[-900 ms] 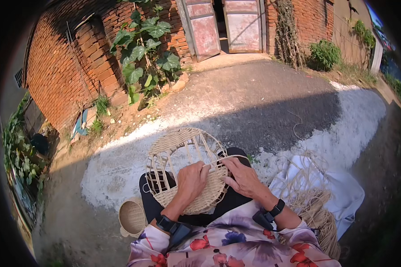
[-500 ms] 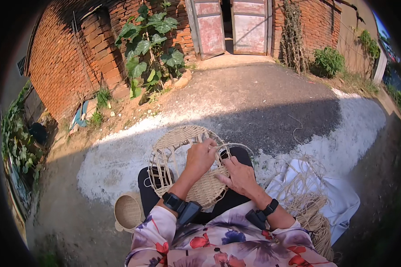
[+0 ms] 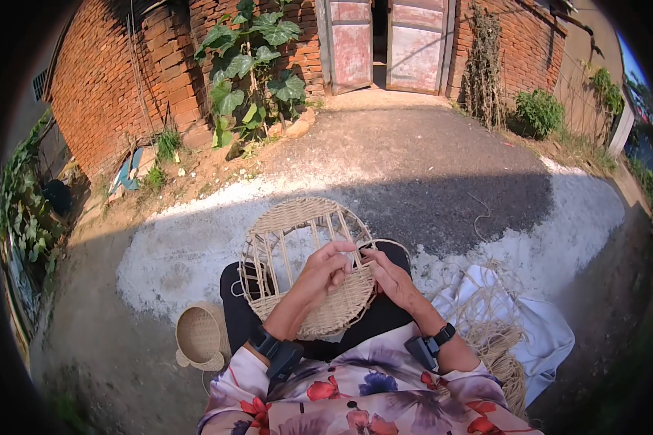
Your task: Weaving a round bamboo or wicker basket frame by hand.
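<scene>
A round, half-woven basket (image 3: 294, 214) of tan cord rests on my lap. Its far and near parts are closely woven, and bare spokes with open gaps run between them. Over its right half is my left hand (image 3: 322, 275), index finger stretched toward the rim and the other fingers curled; whatever they pinch is hidden. My right hand (image 3: 393, 281) grips the basket's right edge, fingertips close to those of the left. A loose strand of cord (image 3: 397, 245) curves out past the right rim beyond my right hand.
A small woven basket (image 3: 200, 334) stands on the ground to my left. On the right, a heap of loose cord (image 3: 495, 349) lies over a white cloth (image 3: 548, 332). Ahead are a leafy climbing plant (image 3: 257, 61), a brick wall (image 3: 101, 109) and a weathered double door (image 3: 416, 51).
My left hand has drawn back toward me from the bare spokes, its index finger now extended. My right hand has turned more upright at the rim. The loose strand's loop has sunk lower.
</scene>
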The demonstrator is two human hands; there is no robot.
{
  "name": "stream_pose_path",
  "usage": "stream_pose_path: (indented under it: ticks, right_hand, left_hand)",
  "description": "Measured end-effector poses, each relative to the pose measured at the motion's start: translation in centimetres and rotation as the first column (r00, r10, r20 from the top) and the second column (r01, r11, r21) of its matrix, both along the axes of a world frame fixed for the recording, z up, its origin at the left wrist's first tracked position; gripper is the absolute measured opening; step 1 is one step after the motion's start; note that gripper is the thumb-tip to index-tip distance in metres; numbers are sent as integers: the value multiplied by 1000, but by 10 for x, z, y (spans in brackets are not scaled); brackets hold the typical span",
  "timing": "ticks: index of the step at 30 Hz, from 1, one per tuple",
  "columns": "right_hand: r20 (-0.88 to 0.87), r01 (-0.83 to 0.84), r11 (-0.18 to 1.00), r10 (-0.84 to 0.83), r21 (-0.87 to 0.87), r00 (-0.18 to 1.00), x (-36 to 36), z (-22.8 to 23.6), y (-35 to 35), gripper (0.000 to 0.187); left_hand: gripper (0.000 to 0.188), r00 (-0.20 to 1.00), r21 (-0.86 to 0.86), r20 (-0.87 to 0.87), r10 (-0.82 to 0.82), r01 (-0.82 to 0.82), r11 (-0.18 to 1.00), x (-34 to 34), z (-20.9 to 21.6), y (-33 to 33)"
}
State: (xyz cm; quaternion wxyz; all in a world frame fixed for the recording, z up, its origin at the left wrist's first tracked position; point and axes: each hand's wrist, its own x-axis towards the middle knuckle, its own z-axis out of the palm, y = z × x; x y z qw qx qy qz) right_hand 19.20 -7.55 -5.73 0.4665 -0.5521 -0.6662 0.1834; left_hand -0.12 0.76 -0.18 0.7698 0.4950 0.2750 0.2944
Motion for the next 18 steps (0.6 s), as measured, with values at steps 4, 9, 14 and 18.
stream_pose_path:
  ticks: [4,9,14,18]
  right_hand:
    - [-355,-262,925,155,-276,922,5,15,1,59]
    - [-101,-188,941,166,-281,981,10,8,-4,55]
    - [304,-45,946,147,-320,941,3,17,-10,40]
    - [-202,-135,977,101,-162,974,9,15,-23,26]
  left_hand:
    - [19,999,-36,-52,-14,12,999,-14,-3,-10]
    - [22,979,164,-195,65,-33,986,-11,-16,-11]
    - [22,986,114,-134,94,-79,990,-15,-20,-14]
    - [24,986,120,-119,114,-100,988,-37,-9,-11]
